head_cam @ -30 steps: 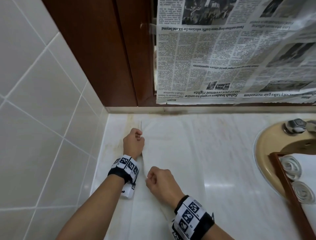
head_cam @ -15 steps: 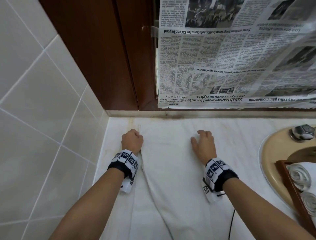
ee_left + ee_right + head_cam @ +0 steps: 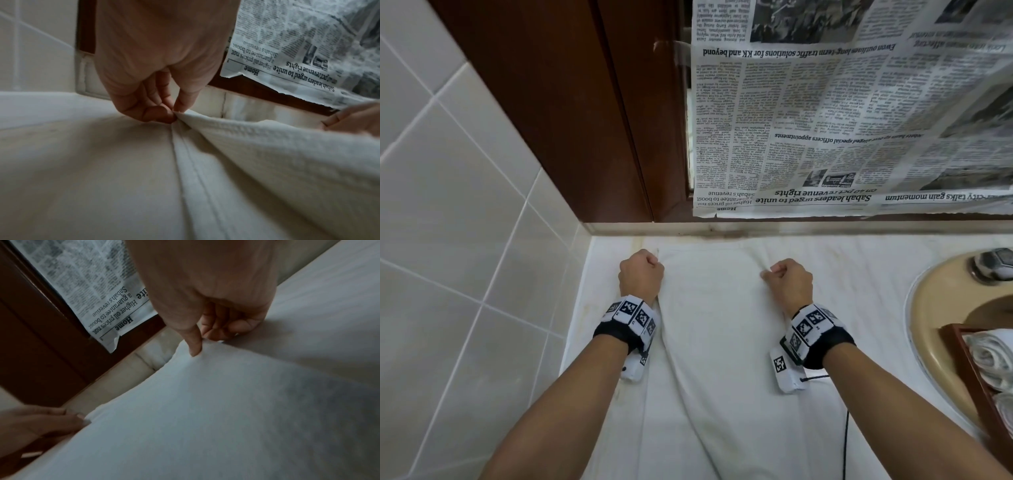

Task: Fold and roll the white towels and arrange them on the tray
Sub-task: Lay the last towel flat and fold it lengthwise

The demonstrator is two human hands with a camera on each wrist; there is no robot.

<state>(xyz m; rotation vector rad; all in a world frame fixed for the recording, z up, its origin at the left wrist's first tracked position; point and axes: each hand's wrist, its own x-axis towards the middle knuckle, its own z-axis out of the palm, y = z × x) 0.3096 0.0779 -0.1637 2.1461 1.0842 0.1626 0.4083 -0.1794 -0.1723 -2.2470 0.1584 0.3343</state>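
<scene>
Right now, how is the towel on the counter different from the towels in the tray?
The towel on the counter lies spread flat; the towels in the tray are rolled into coils. The left hand and right hand pinch the flat one's far corners; nothing touches the rolled ones. The flat one lies on marble, the rolled ones in a wooden tray. All are white.

A pale marble counter [image 3: 859, 274] is seen from above, with white wall tiles [image 3: 448, 205] along its left edge. A dark wooden frame [image 3: 571, 113] is set along its back edge, and an upside-down newspaper [image 3: 842, 120] is hung over it. A beige sink [image 3: 935, 308] with a metal tap knob [image 3: 993, 263] is set at the counter's right edge.
</scene>
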